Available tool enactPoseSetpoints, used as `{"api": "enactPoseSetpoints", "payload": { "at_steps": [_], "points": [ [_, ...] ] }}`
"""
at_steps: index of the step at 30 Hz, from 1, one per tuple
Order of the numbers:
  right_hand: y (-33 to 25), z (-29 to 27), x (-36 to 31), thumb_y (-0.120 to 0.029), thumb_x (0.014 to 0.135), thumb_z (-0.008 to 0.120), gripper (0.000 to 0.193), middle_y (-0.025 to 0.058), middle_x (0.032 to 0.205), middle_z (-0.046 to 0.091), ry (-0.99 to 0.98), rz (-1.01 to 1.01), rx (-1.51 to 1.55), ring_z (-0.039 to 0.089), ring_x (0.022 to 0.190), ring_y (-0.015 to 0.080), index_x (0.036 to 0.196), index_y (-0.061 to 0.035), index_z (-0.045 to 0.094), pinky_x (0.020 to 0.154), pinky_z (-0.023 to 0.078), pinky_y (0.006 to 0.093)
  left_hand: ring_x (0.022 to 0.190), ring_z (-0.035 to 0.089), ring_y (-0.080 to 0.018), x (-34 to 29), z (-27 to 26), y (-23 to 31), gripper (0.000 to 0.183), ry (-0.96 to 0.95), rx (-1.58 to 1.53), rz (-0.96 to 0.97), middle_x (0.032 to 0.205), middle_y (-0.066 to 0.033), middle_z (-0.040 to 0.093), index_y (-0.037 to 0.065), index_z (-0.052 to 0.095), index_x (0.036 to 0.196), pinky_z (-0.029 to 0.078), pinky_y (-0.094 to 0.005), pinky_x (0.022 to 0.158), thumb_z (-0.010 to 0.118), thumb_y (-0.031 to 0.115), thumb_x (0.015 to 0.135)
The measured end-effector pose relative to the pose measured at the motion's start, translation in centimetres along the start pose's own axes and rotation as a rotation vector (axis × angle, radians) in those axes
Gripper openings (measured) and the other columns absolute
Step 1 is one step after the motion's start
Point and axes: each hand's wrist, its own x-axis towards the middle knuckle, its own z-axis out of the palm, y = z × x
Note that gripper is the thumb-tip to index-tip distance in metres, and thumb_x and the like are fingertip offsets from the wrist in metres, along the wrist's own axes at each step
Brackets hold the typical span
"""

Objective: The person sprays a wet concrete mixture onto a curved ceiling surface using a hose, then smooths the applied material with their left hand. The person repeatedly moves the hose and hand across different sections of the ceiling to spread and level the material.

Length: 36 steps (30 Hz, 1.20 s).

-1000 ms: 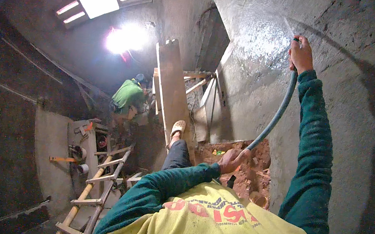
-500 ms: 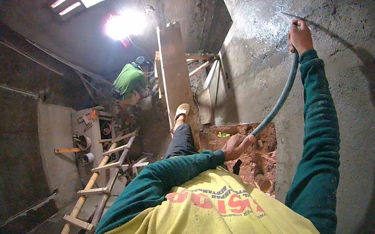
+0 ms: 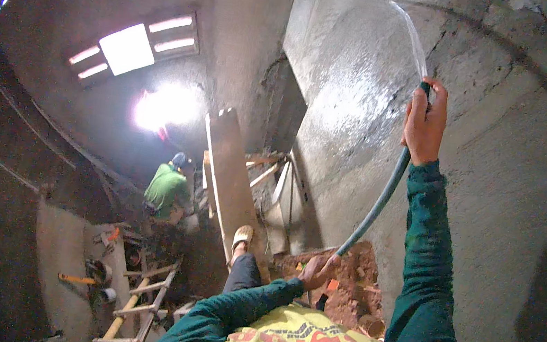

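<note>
A green hose (image 3: 379, 203) runs in a curve between my two hands. Near its spout end my right hand (image 3: 425, 124) is raised and wrapped round it, thumb toward the opening. Water (image 3: 414, 40) shoots up from the spout in a thin arc toward the grey cement wall (image 3: 467, 184), which shines wet to the left of the stream. Lower down, close to my chest, my left hand (image 3: 317, 272) grips the same hose. The rest of the hose below that hand is hidden.
My foot rests on a long wooden plank (image 3: 230, 172). A bamboo ladder (image 3: 141, 308) leans at lower left. Beyond it a person in a green shirt (image 3: 168, 188) bends near a bright lamp (image 3: 169, 107). Reddish rubble (image 3: 352, 280) lies below the wall.
The view has tilted upward. My right hand appears lower in it, and the water now arcs up in a clear stream, where before it sprayed left close to the hand.
</note>
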Motion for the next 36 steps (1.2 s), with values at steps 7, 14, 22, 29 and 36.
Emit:
{"api": "enactPoseSetpoints", "payload": {
  "at_steps": [7, 14, 22, 29, 36],
  "points": [
    [-5.4, -4.7, -1.3, -0.031, 0.107, 0.050, 0.040, -0.0014, 0.066, 0.048, 0.048, 0.068, 0.062, 0.038, 0.041, 0.0041, 0.139, -0.0084, 0.044, 0.034, 0.033, 0.0226, 0.058, 0.037, -0.0208, 0.8, 1.7, 1.3, 0.055, 0.050, 0.149, 0.117, 0.064, -0.0084, 0.040, 0.006, 0.049, 0.077, 0.035, -0.0431, 0.056, 0.042, 0.050, 0.109],
    [-3.5, -8.0, -1.5, -0.033, 0.109, 0.048, 0.040, 0.0006, 0.072, 0.050, 0.103, -0.118, 0.013, 0.041, 0.050, 0.0049, 0.140, -0.0075, 0.045, 0.043, 0.037, 0.0241, 0.058, 0.036, -0.0126, 1.8, 3.6, -4.6, 0.058, -0.093, -0.021, 0.091, 0.061, -0.0027, 0.032, 0.003, 0.052, 0.077, 0.027, -0.0418, 0.050, 0.047, 0.052, 0.108],
    [-4.5, -8.4, -1.6, -0.025, 0.105, 0.050, 0.041, 0.0090, 0.090, 0.058, 0.091, -0.102, -0.077, 0.054, 0.065, 0.0123, 0.140, -0.0030, 0.050, 0.060, 0.048, 0.0318, 0.060, 0.033, -0.0111, 0.1, 3.5, -1.1, 0.052, -0.023, 0.076, 0.105, 0.062, -0.0020, 0.037, 0.003, 0.059, 0.079, 0.024, -0.0404, 0.052, 0.052, 0.047, 0.107],
    [-3.5, -5.5, -0.3, -0.018, 0.101, 0.052, 0.038, 0.0190, 0.107, 0.062, 0.062, -0.228, -0.180, 0.066, 0.087, 0.0259, 0.135, -0.0002, 0.054, 0.082, 0.054, 0.0424, 0.080, 0.054, -0.0131, 2.2, 1.0, -7.8, 0.033, 0.273, 1.040, 0.739, 0.090, -0.0026, 0.059, 0.001, 0.065, 0.116, 0.047, -0.0311, 0.066, 0.057, 0.031, 0.106],
    [5.5, -1.0, -3.4, -0.033, 0.102, 0.052, 0.051, 0.0192, 0.120, 0.062, 0.014, -0.303, -0.109, 0.065, 0.106, 0.0303, 0.142, -0.0021, 0.049, 0.094, 0.050, 0.0462, 0.076, 0.057, -0.0190, 4.2, -8.7, -10.0, 0.037, 0.045, 1.658, 0.898, 0.091, -0.0056, 0.060, 0.008, 0.062, 0.106, 0.047, -0.0344, 0.063, 0.046, 0.041, 0.108]
  ]
}}
